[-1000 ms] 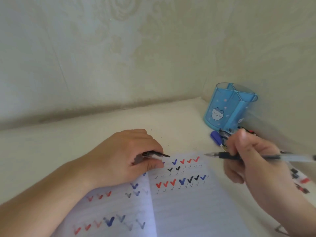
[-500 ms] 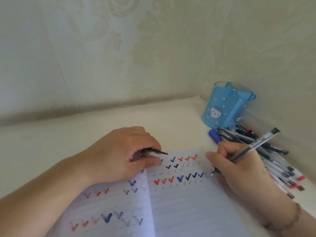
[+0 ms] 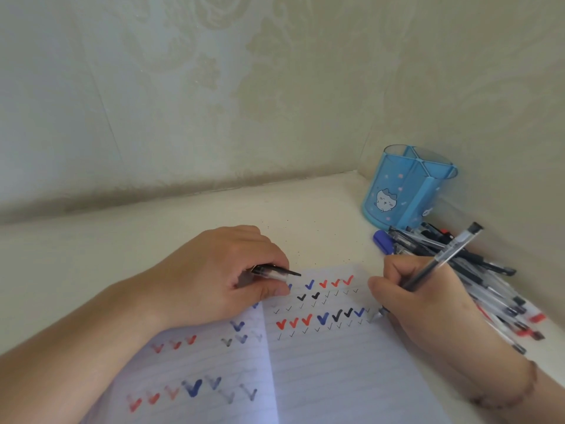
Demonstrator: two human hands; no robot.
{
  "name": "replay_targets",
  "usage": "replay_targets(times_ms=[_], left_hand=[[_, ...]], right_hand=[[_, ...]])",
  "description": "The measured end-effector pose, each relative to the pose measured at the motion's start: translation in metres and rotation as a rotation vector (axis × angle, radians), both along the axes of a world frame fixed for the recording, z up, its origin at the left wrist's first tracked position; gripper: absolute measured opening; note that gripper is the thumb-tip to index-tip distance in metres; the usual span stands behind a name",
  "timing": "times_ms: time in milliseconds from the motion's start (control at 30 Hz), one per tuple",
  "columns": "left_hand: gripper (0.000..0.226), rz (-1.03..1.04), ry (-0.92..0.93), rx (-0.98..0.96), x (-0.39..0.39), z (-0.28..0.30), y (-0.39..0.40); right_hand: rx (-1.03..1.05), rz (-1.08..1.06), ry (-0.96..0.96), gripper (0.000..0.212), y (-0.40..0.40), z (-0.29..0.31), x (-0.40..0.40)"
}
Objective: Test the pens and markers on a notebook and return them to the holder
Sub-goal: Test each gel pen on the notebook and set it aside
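Observation:
An open lined notebook (image 3: 330,371) lies in front of me, both pages covered with red, blue and black check marks. My right hand (image 3: 428,307) grips a clear black gel pen (image 3: 440,258), its tip touching the right page at the end of a row of small marks. My left hand (image 3: 226,276) rests on the notebook's top edge, closed around a clear pen cap (image 3: 275,272) with a black clip. The blue cat-print holder (image 3: 406,188) stands in the corner at the right, and I see nothing in it.
A pile of several clear pens and a blue marker (image 3: 486,286) lies on the cream desk (image 3: 153,246) between the holder and my right hand. Patterned walls close off the back and right side.
My right hand turned the pen from level to writing grip and lowered its tip onto the right page. The left hand stayed put with the cap.

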State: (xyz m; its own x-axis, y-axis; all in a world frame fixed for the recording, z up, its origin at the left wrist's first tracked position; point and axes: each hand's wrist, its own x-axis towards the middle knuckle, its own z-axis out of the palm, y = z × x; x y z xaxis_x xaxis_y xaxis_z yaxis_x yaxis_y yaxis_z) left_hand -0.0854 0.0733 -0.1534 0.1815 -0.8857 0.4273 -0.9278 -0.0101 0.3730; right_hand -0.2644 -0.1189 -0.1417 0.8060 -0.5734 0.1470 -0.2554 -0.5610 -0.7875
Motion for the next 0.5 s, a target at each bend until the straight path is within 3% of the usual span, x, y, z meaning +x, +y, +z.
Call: replay_targets(times_ms=[167, 267, 367, 433, 500], left_hand=[[0.028, 0.0, 0.002, 0.002, 0.0, 0.0, 0.001], [0.028, 0.005, 0.018, -0.014, -0.001, 0.001, 0.001], [0.032, 0.007, 0.03, -0.042, -0.002, 0.002, 0.001], [0.034, 0.005, 0.032, -0.057, -0.004, 0.002, 0.0], [0.034, 0.001, 0.034, -0.067, -0.005, 0.003, 0.0]], right_hand=[[-0.006, -0.015, -0.072, 0.04, -0.005, -0.005, 0.002], [0.197, 0.025, -0.219, 0.042, -0.004, -0.004, 0.002], [0.454, 0.276, -0.409, 0.015, 0.0, 0.007, -0.001], [0.516, 0.472, -0.435, 0.023, 0.005, 0.009, -0.005], [0.5, 0.506, -0.421, 0.018, 0.011, 0.009, -0.006]])
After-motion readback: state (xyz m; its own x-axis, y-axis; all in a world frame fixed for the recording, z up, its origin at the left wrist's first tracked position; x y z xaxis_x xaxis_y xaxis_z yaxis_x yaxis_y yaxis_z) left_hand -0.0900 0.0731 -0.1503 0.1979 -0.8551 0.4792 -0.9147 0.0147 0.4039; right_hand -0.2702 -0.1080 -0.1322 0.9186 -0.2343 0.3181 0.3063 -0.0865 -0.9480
